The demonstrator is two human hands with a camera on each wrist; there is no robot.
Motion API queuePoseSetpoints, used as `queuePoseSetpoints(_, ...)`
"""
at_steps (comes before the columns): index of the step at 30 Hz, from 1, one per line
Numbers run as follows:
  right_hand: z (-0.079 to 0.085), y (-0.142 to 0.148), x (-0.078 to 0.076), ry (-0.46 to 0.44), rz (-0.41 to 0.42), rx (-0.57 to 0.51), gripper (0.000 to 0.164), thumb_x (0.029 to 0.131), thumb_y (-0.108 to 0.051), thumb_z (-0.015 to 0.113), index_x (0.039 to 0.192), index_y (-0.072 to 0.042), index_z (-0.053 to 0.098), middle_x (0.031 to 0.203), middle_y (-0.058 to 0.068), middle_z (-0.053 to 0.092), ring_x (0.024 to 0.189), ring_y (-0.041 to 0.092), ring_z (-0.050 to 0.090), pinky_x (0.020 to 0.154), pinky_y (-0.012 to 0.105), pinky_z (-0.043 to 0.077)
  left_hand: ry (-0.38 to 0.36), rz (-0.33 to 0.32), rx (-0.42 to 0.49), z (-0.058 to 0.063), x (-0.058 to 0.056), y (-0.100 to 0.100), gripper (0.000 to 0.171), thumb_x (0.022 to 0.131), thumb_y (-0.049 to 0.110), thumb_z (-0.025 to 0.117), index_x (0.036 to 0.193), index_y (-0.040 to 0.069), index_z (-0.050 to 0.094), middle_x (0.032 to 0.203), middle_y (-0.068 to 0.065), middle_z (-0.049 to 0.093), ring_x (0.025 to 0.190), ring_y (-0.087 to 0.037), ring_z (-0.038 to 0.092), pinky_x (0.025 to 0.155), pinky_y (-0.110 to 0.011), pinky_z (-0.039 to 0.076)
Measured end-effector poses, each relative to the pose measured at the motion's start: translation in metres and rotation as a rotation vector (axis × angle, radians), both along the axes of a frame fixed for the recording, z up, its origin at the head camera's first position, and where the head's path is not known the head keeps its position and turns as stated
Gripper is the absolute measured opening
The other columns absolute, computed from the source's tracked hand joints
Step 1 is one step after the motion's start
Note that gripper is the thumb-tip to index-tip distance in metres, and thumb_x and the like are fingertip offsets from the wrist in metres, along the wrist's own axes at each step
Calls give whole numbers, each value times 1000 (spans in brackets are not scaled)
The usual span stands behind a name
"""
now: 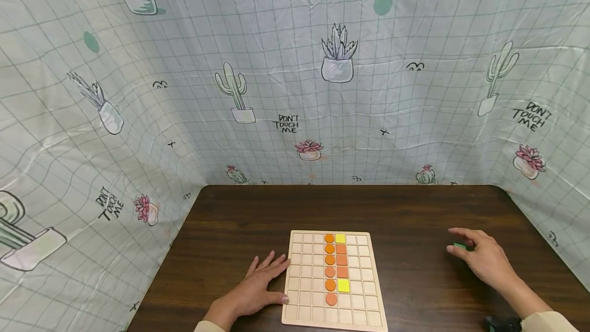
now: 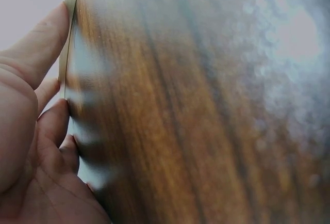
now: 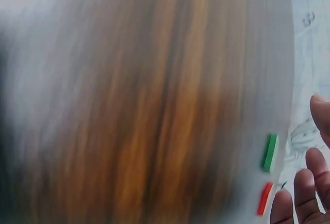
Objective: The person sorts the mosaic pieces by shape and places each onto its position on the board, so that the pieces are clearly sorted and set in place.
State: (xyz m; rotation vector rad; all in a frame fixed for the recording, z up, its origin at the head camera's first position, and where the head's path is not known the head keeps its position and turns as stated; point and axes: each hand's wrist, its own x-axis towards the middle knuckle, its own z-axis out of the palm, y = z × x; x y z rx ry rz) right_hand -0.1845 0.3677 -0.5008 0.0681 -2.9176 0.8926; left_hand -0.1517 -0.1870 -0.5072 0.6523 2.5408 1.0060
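Note:
A light wooden grid board (image 1: 306, 314) lies on the dark table. One column holds several orange discs (image 1: 330, 260); beside it stand two yellow squares (image 1: 343, 285) and three orange squares (image 1: 341, 260). My left hand (image 1: 251, 288) rests spread at the board's left edge, with thumb and fingertips touching it; the left wrist view shows the fingers (image 2: 51, 126) along that edge. Over the table's right side hovers my right hand (image 1: 488, 257), thumb and fingers apart with nothing between them. A green block (image 3: 270, 153) and a red block (image 3: 265, 199) lie near its fingers; the hand hides the red one from the head view.
A dark object (image 1: 502, 324) sits by the right wrist at the table's front. Around the wooden table (image 1: 258, 209), a white curtain (image 1: 276, 158) printed with a grid and potted cacti hangs close at the back and both sides.

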Motion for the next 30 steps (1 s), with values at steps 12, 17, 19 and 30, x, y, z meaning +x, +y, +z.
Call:
queuePoseSetpoints(12,-9,29,-3,-37,-26,47,63,102,-38,71,143,7,55,134,36,57,110,50,57,79,60,49,3,3,-5,-1,-1,-1,88,90,42,81,163,11,42,172,-12,34,163,-43,14,127,-71,-5)
queuePoseSetpoints(17,-11,34,-5,-62,-19,61,67,99,-36,74,143,10,54,132,37,58,108,54,59,80,61,51,5,0,-7,-1,0,0,88,90,41,81,163,11,42,171,-11,34,163,-43,14,127,-70,-4)
queuePoseSetpoints(19,-11,35,-6,-77,-13,59,69,99,-37,75,144,11,52,132,38,57,108,56,60,80,61,52,8,-1,-10,-1,0,0,88,90,42,81,163,11,42,171,-11,34,163,-43,14,127,-71,-4)
queuePoseSetpoints(30,-11,38,-7,-126,16,43,71,101,-39,72,148,9,52,135,42,50,112,58,58,81,62,54,9,-4,-10,0,0,0,88,90,42,81,163,12,42,172,-11,34,163,-43,14,127,-71,-5)
